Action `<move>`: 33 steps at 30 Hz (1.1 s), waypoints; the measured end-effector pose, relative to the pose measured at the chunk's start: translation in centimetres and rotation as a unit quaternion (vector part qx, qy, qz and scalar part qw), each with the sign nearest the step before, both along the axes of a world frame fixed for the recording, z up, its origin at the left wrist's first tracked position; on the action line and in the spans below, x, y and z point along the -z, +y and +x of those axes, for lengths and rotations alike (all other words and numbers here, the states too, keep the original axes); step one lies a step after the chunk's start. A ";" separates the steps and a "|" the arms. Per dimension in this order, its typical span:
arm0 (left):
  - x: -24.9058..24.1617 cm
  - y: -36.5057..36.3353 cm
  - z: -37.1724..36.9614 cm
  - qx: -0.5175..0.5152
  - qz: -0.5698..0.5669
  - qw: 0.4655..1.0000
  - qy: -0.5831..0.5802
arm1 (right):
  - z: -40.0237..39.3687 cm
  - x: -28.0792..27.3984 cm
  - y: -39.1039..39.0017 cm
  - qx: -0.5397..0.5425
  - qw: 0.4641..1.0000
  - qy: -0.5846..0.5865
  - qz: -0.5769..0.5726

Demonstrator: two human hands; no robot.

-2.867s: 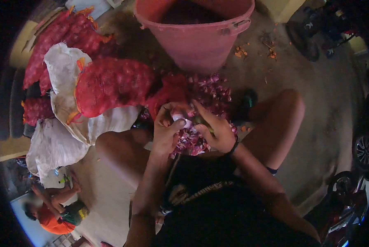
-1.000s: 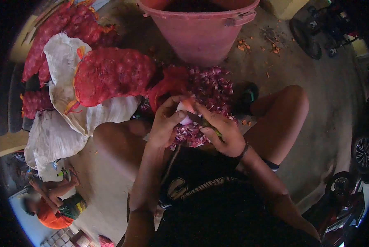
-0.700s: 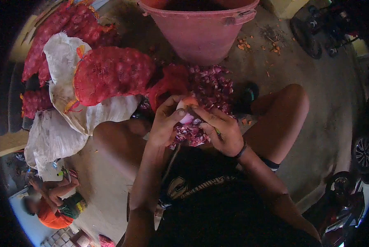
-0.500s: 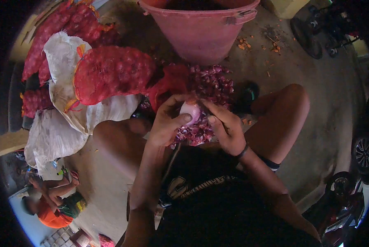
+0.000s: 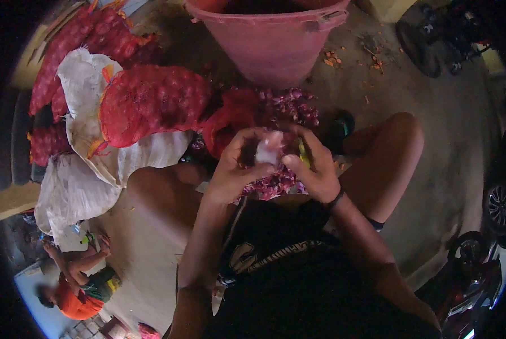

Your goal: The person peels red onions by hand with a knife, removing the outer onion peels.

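Note:
Between my hands, above my lap, is a peeled pale-pink onion (image 5: 269,149), blurred by motion. My left hand (image 5: 235,166) is curled round its left side, thumb along the near edge. My right hand (image 5: 318,169) is bent close to the onion's right side, fingers closed over a small yellow-green thing (image 5: 304,152) that looks like a handle; the rest of it is hidden. Beneath the hands lies a heap of purple onion skins (image 5: 278,185). An open red mesh sack (image 5: 233,113) lies just beyond the left hand.
A full red mesh sack of onions (image 5: 157,101) rests on white woven sacks (image 5: 81,186) at left, with more onion sacks (image 5: 78,53) behind. A big pink tub (image 5: 270,48) stands ahead. Another person (image 5: 78,288) sits at lower left. Motorbikes (image 5: 470,277) stand at right.
The onion has turned and shifted slightly right in my left hand. My right hand has rolled, bringing the yellow-green thing into view. The camera view has shifted slightly.

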State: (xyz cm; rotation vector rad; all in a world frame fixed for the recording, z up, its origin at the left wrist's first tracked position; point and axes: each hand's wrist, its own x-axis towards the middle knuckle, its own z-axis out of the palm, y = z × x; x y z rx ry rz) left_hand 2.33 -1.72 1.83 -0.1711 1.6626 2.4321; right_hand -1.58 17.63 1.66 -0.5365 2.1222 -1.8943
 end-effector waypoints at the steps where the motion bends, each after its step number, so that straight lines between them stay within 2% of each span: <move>1: 0.3 0.0 -0.1 0.025 -0.046 0.998 0.023 | -0.4 0.0 0.1 0.000 0.999 0.024 0.043; 4: 0.0 0.4 -0.1 0.057 -0.064 0.994 0.067 | -1.6 1.4 0.2 0.082 0.984 0.100 0.121; 7: -1.2 0.6 0.2 0.069 0.017 0.996 0.051 | -4.2 2.6 0.9 0.179 0.982 0.003 0.051; 10: -0.5 -0.1 0.0 0.035 0.001 0.998 -0.047 | -3.1 1.7 1.0 0.078 0.996 0.039 -0.013; 13: 0.2 -0.1 -0.4 0.010 -0.012 0.999 -0.051 | -1.9 0.4 -0.1 0.014 0.987 0.158 -0.017; 14: 0.3 -0.2 -0.4 0.029 -0.059 0.998 -0.025 | -1.5 0.0 -0.5 -0.004 0.983 0.183 -0.021; 15: 0.4 -0.3 -0.3 0.050 -0.105 0.993 0.000 | -1.3 0.5 0.0 -0.016 0.985 0.153 0.077; 16: 0.5 -0.3 -0.4 0.072 -0.151 0.985 0.027 | -1.6 1.1 -0.1 0.026 0.986 0.134 0.094; 19: -0.7 0.6 0.2 0.035 -0.042 0.998 0.022 | -3.9 3.2 -0.3 0.147 0.972 0.102 0.150; 22: 0.5 -0.3 0.0 0.035 0.102 0.993 0.037 | -4.0 3.9 -0.3 0.108 0.983 0.081 0.123; 23: 1.1 -0.5 0.0 0.006 0.162 0.986 0.027 | -3.4 3.8 -0.3 0.052 0.991 0.085 0.092; 26: 1.6 -1.1 -0.3 -0.066 0.195 0.978 0.017 | -1.3 2.1 -0.2 -0.013 0.987 0.123 0.098; 27: 1.6 -1.2 -0.4 -0.071 0.192 0.979 0.023 | -1.0 1.2 -0.1 -0.066 0.991 0.096 0.065; 30: 1.7 -1.1 -0.2 -0.075 0.193 0.978 0.017 | 0.1 0.4 -1.4 -0.077 0.980 0.181 -0.015; 33: 2.0 -0.9 -0.3 -0.076 0.202 0.976 0.007 | 0.3 0.5 -1.1 -0.078 0.979 0.180 0.049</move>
